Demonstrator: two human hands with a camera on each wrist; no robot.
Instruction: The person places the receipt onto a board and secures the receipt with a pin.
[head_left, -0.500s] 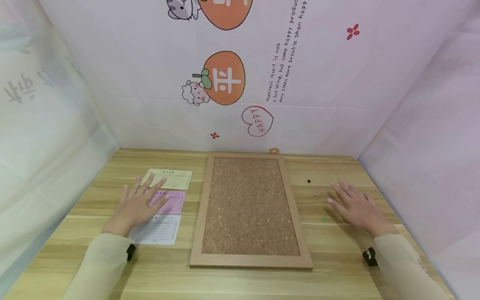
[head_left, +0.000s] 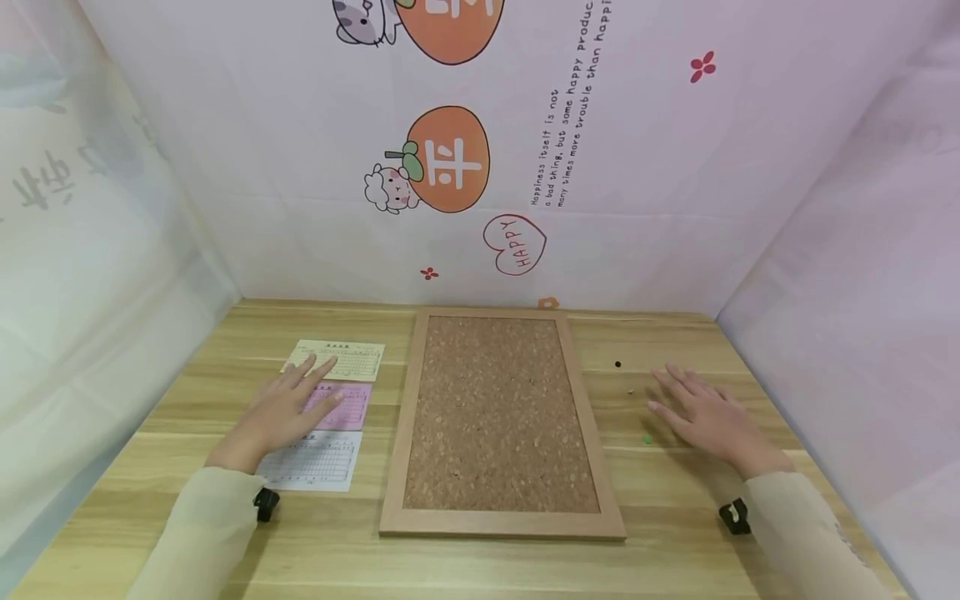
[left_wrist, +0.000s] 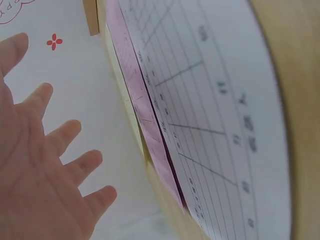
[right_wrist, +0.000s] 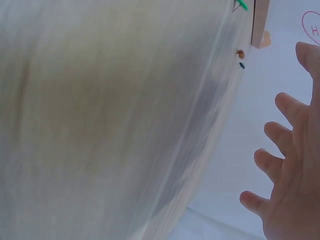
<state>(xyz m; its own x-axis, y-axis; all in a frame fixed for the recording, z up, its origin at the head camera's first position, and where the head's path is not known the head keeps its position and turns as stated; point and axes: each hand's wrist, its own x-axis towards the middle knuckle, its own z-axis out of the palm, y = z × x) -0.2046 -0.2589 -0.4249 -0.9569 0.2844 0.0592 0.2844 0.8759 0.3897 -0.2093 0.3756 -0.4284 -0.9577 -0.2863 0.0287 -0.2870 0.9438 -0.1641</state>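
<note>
- White printed backdrop (head_left: 637, 258) behind wood-grain desk (head_left: 322, 550); layout as half a second ago.
- Left hand (head_left: 273, 421): over the slips' left side, fingers spread, holding nothing. From the head view, outer fingers look bunched closer than before.
- Yellow slip (head_left: 360, 360), pink slip (head_left: 348, 408), white slip (head_left: 322, 462): column, far to near, unmoved.
- Framed cork board (head_left: 498, 417): flat, mid-desk, unmoved.
- Black bit (head_left: 618, 364), pale bit (head_left: 631, 392), green bit (head_left: 647, 439): right of board, unmoved.
- Right hand (head_left: 708, 421): beside the bits, fingers apart, nothing held; shifted slightly toward them.
</note>
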